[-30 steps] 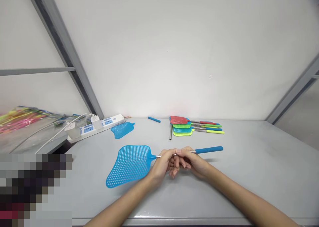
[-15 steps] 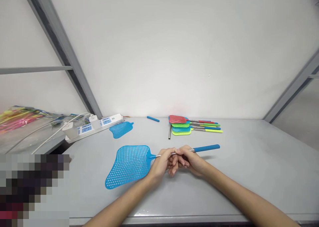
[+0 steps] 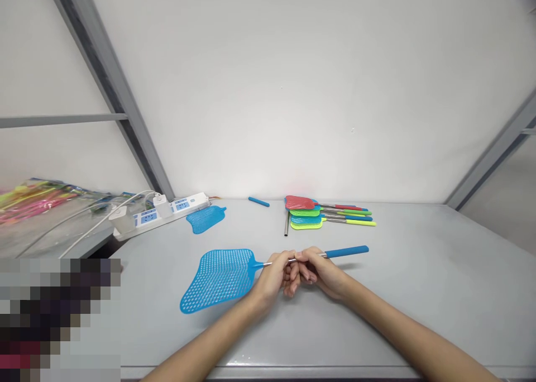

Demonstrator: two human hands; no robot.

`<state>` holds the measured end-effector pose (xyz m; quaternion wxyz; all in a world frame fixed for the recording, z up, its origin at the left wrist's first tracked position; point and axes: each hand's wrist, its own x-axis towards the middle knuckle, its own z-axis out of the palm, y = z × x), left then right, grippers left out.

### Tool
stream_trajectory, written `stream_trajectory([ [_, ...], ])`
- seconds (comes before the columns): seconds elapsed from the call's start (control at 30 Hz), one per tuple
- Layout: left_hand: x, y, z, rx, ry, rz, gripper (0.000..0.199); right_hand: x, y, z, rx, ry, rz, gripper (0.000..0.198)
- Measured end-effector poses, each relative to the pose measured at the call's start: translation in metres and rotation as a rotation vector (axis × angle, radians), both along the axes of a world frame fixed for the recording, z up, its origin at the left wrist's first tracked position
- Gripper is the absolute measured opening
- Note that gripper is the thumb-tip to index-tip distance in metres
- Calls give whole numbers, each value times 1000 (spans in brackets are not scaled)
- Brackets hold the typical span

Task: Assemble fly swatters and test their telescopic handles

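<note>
A blue fly swatter (image 3: 220, 280) with a metal shaft and blue grip is held level above the grey table. My left hand (image 3: 277, 276) is closed on the shaft near the perforated head. Right beside it, my right hand (image 3: 320, 269) pinches the same shaft close to the grip, the two thumbs nearly touching. Behind the hands lies a pile of fly swatters (image 3: 307, 204) in red, green, blue and yellow. A separate blue swatter head (image 3: 206, 220) rests at the back left. Near the wall is a loose blue grip (image 3: 258, 201), and a metal tube (image 3: 287, 223) pokes out by the pile.
A white power strip (image 3: 161, 215) with plugs and cables lies along the left edge. Beyond it, clear bags of colourful items (image 3: 46, 200) sit on another surface. A white wall (image 3: 276, 91) stands behind the table (image 3: 419, 281). The lower left corner is pixelated.
The swatter's head has tipped slightly, its near edge a little higher now. Both hands keep their hold on the shaft. The whole view has shifted a little.
</note>
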<state>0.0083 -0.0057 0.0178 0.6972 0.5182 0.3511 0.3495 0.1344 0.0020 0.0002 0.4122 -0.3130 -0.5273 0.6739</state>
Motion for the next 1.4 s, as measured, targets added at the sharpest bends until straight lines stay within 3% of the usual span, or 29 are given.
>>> stream_trajectory([
  [0.73,0,2,0,37,64,-1,40,1,1,-1,-22,-5,10,39],
  [1.13,3,1,4,-9,-39,96,41,-2,-3,11,-317,309,157,36],
  [1.4,2,3,5,-18,-75,94,43,-4,-4,16,-314,342,131,34],
])
